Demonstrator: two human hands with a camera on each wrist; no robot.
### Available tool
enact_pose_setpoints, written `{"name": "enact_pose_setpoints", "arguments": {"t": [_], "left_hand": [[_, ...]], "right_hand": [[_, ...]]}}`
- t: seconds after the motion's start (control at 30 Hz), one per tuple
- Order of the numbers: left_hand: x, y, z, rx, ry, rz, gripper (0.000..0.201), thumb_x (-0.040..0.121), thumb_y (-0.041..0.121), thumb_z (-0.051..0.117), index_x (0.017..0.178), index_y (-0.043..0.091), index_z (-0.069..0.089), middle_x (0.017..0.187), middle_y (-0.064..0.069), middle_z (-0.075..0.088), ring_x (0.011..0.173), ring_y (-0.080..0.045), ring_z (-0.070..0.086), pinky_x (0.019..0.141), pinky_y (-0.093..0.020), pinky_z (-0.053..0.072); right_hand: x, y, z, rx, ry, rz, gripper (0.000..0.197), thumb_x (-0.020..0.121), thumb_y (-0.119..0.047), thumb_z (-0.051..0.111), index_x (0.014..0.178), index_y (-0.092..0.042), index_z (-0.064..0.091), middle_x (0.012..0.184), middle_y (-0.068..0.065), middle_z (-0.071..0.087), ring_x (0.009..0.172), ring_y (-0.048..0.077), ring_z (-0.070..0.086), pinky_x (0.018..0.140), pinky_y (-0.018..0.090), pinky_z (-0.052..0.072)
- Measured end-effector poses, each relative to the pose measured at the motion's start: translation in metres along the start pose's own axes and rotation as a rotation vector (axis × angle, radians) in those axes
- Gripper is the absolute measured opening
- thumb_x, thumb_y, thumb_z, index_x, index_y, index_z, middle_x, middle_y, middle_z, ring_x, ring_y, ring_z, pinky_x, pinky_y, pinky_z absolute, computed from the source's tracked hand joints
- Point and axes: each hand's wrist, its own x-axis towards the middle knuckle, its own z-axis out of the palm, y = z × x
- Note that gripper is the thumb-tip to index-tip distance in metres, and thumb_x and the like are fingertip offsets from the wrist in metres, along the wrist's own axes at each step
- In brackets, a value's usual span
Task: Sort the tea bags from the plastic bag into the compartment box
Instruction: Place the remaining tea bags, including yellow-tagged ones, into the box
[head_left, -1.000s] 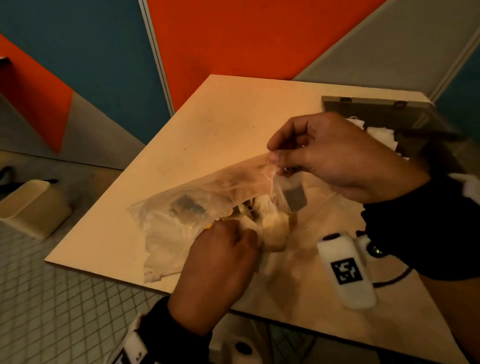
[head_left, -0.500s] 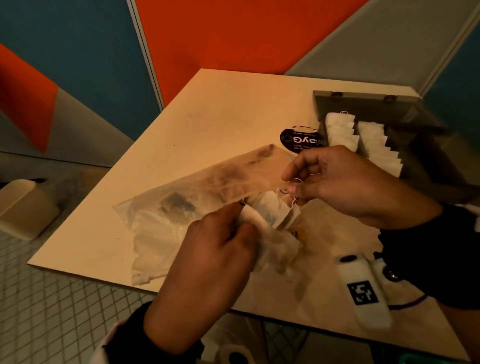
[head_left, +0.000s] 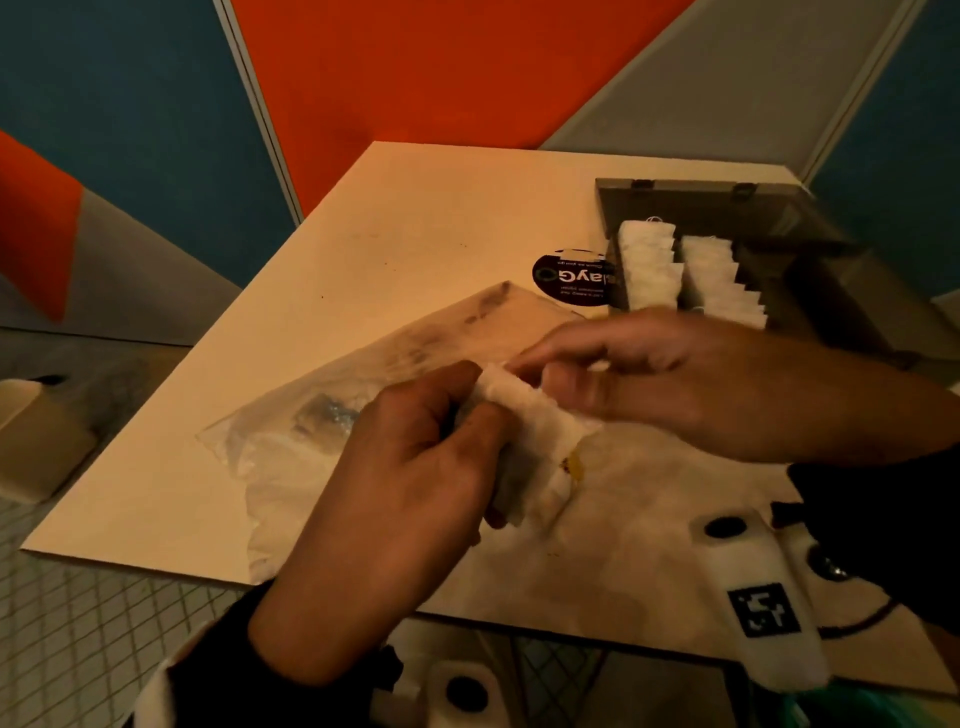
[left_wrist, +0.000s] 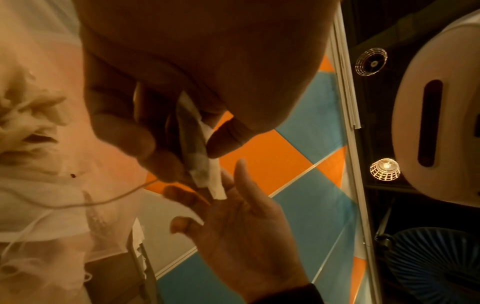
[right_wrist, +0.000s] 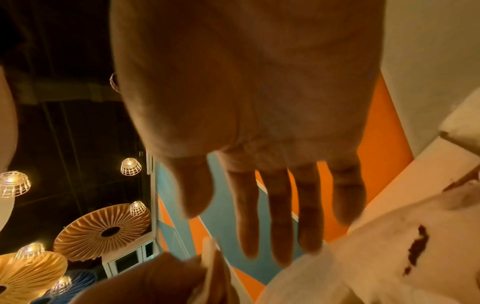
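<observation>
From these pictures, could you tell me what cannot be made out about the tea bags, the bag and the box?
- Head view: the left hand covers the plastic bag mouth, so the remaining count is hidden.
- Head view: the compartment box is blurred and partly behind the right hand; its near compartments are unseen.
- Left wrist view: the held tea bags overlap, so their number is unclear.

A round black sticker (head_left: 570, 275) lies on the table (head_left: 415, 218) just beside the compartment box (head_left: 727, 208). It carries large pale letters that stand upside down to the head camera; "ayG" and a ring-shaped "O" can be made out, perhaps part of a longer word whose end is covered by tape and the box. The small lines beneath are too blurred to read. A white wrist device (head_left: 763, 597) bears a black-and-white square marker, with no letters.
</observation>
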Motion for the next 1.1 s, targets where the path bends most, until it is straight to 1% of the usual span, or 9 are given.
{"name": "enact_pose_setpoints", "arguments": {"t": [0.1,0.3,0.47,0.57,0.63,0.73,0.8,0.93,1.1], "left_hand": [[0.002,0.006,0.000,0.034,0.004,0.089,0.025,0.095,0.022,0.051,0.078,0.014,0.069,0.061,-0.010,0.066,0.050,-0.022,0.061,0.049,-0.046,0.050],[0.002,-0.002,-0.002,-0.187,-0.142,0.007,0.029,0.097,0.018,0.053,0.074,0.014,0.071,0.057,-0.010,0.063,0.046,-0.026,0.058,0.042,-0.040,0.046],[0.000,-0.013,-0.009,-0.501,-0.285,-0.148,0.011,0.072,0.017,0.064,0.072,0.012,0.073,0.055,-0.015,0.060,0.042,-0.029,0.055,0.047,-0.031,0.045],[0.000,-0.020,-0.013,-0.626,-0.314,-0.229,0.030,0.059,0.020,0.068,0.075,-0.005,0.062,0.055,-0.020,0.057,0.041,-0.027,0.056,0.049,-0.030,0.045],[0.001,-0.023,-0.014,-0.667,-0.328,-0.252,0.031,0.058,0.019,0.067,0.071,-0.007,0.057,0.054,-0.022,0.053,0.040,-0.027,0.055,0.048,-0.028,0.045],[0.002,-0.023,-0.014,-0.633,-0.358,-0.304,0.025,0.063,0.018,0.064,0.074,-0.004,0.060,0.056,-0.021,0.054,0.040,-0.030,0.053,0.044,-0.028,0.045],[0.004,-0.027,-0.009,-0.477,-0.278,-0.356,0.025,0.069,0.015,0.066,0.084,-0.004,0.062,0.058,-0.019,0.058,0.042,-0.031,0.053,0.045,-0.029,0.044],[0.006,-0.032,0.004,-0.209,-0.102,-0.392,0.019,0.095,0.015,0.053,0.093,0.004,0.068,0.060,-0.014,0.065,0.043,-0.031,0.055,0.040,-0.029,0.046],[0.004,-0.031,0.004,-0.140,-0.084,-0.400,0.020,0.096,0.021,0.054,0.096,0.010,0.070,0.076,-0.012,0.069,0.048,-0.026,0.061,0.043,-0.031,0.050]], "right_hand": [[0.001,0.006,0.005,-0.032,-0.131,-0.005,0.040,0.087,-0.059,0.044,0.096,-0.031,0.071,0.094,-0.009,0.069,0.086,0.006,0.063,0.079,0.025,0.051],[-0.012,0.029,-0.012,0.101,-0.085,0.004,0.029,0.090,-0.045,0.051,0.071,-0.030,0.068,0.078,-0.011,0.067,0.080,0.003,0.062,0.081,0.019,0.049],[-0.020,0.049,-0.023,0.044,-0.049,0.143,0.032,0.084,-0.048,0.048,0.073,-0.025,0.067,0.081,-0.004,0.069,0.080,0.008,0.063,0.076,0.018,0.050],[-0.017,0.065,-0.024,0.002,0.028,0.267,0.034,0.086,-0.045,0.050,0.074,-0.019,0.068,0.074,-0.004,0.068,0.071,0.005,0.061,0.069,0.015,0.049],[-0.012,0.083,-0.024,-0.162,0.078,0.403,0.032,0.092,-0.039,0.054,0.074,-0.018,0.069,0.071,-0.003,0.067,0.070,0.008,0.061,0.073,0.023,0.052],[-0.006,0.099,-0.019,-0.681,0.194,0.666,0.028,0.098,-0.038,0.049,0.081,-0.022,0.065,0.078,-0.002,0.064,0.075,0.014,0.060,0.083,0.039,0.053],[-0.002,0.091,-0.012,-0.792,0.272,0.688,0.026,0.098,-0.042,0.047,0.079,-0.027,0.058,0.076,-0.004,0.060,0.073,0.013,0.057,0.080,0.038,0.053],[0.019,0.061,0.007,-0.333,0.217,0.492,0.029,0.090,-0.045,0.061,0.075,-0.021,0.068,0.069,-0.003,0.067,0.067,0.012,0.063,0.065,0.029,0.049],[0.054,0.056,0.025,-0.104,0.267,0.454,0.022,0.084,-0.037,0.072,0.087,-0.016,0.077,0.058,-0.011,0.061,0.058,0.003,0.058,0.059,0.025,0.047]]}}
